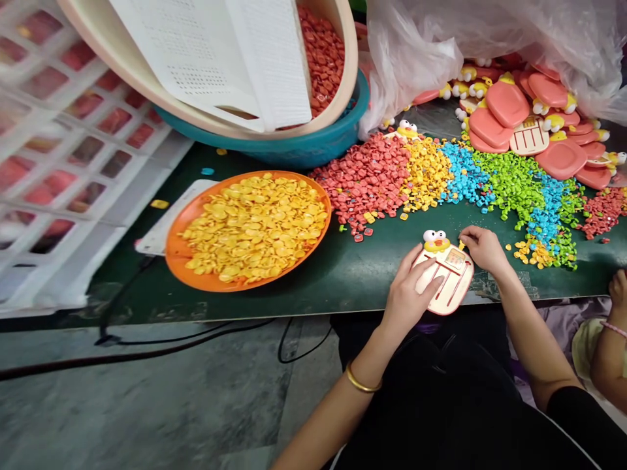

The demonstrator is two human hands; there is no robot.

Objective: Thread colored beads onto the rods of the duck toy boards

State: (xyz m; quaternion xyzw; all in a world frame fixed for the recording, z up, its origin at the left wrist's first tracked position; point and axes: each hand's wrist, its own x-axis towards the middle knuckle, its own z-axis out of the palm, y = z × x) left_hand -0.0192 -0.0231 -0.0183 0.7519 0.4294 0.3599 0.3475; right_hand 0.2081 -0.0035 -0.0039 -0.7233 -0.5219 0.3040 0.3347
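My left hand (405, 294) is wrapped round the left side of a cream toy panel (451, 287), with its thumb and a finger lying across the front. The panel has slots, a red rim, a small picture square, and a yellow duck-like head with bulging white eyes on top. At its upper right edge, my right hand (486, 249) pinches a tiny yellow piece (461, 245). Beyond the hands lie heaps of small pink pieces (367, 176), yellow pieces (427, 171), blue pieces (465, 173) and green pieces (512, 183).
An orange dish (189, 277) holds yellow oval pieces. Behind it stand a teal basin (294, 153) and a cream basin (349, 59) with a white folded card (220, 59). Pink toys (509, 104) pile up by a plastic bag (490, 26). Another person's hand (618, 290) is at right.
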